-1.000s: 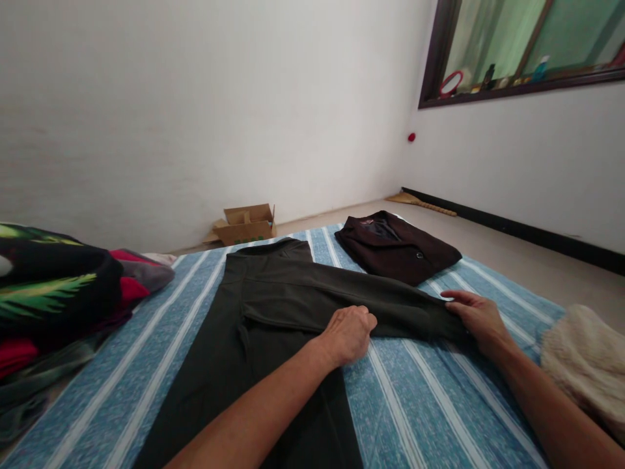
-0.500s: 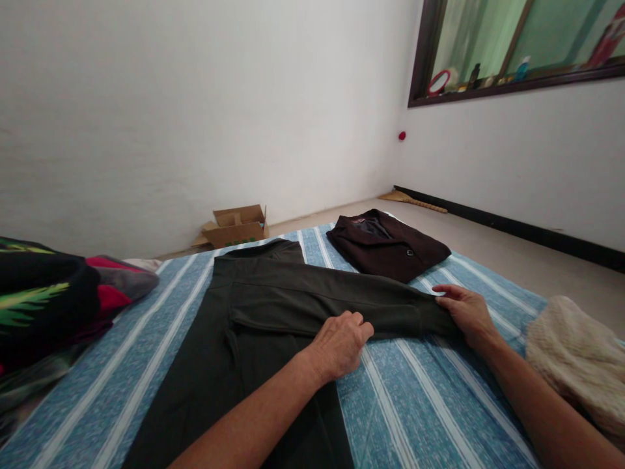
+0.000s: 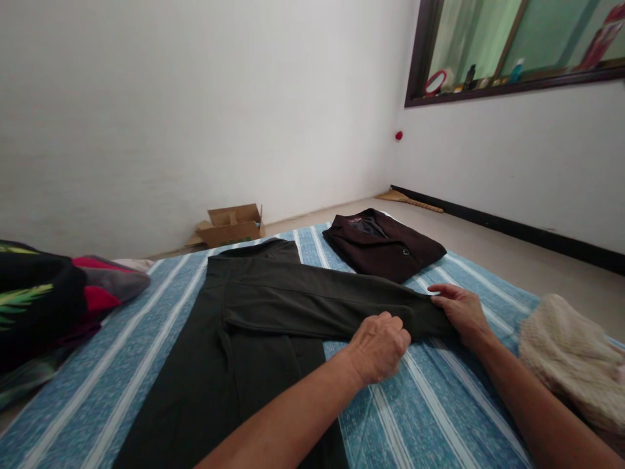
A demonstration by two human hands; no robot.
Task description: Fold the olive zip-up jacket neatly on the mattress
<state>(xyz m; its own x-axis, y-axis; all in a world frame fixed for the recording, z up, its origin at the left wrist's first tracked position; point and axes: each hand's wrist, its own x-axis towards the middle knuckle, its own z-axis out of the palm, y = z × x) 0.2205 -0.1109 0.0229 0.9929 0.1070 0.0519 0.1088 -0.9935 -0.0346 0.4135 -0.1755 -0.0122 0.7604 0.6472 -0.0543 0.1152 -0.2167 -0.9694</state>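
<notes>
A dark green long-sleeved garment (image 3: 195, 365), which looks like a jacket or top, lies spread on a blue-and-white striped cloth. One sleeve stretches out to the right. My left hand (image 3: 381, 346) is closed at the lower edge of that sleeve, close to the cuff end; its fingertips are hidden beneath the knuckles. At the sleeve's far end, my right hand (image 3: 461, 314) pinches the cuff between thumb and fingers. Just behind the sleeve sits a folded dark brown coat (image 3: 385, 244) with a round button.
The striped cloth (image 3: 131, 345) covers the surface. Dark, red and grey clothes (image 3: 43, 306) are heaped at left. A cream knitted garment (image 3: 566, 358) lies by my right forearm. Beyond the far edge are a cardboard box (image 3: 232, 228) and a straw broom (image 3: 410, 198) on the floor.
My left hand has slid right along the sleeve's lower edge toward the cuff. My right hand stays at the cuff. The whole view has shifted slightly.
</notes>
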